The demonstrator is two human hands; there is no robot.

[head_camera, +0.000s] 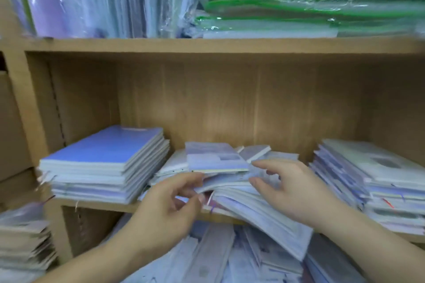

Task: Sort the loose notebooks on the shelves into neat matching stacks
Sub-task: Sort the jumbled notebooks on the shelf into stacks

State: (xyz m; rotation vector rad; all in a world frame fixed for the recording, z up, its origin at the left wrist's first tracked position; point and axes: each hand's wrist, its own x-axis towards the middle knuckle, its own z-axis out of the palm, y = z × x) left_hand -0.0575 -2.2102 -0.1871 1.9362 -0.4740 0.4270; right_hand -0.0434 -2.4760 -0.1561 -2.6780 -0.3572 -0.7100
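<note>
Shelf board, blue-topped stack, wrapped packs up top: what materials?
Shelf board: wood-grain laminate or veneer, matte, likely; grain lines show. Blue-topped stack: paper notebooks, smooth blue card cover, white page edges. Wrapped packs: clear plastic film, glossy, crinkled highlights.

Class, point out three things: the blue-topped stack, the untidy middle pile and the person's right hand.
blue-topped stack (108,146): head view, on its top blue cover.
middle pile (215,158): head view, on the uppermost notebook's cover.
right hand (292,188): head view, on the back of the hand.
</note>
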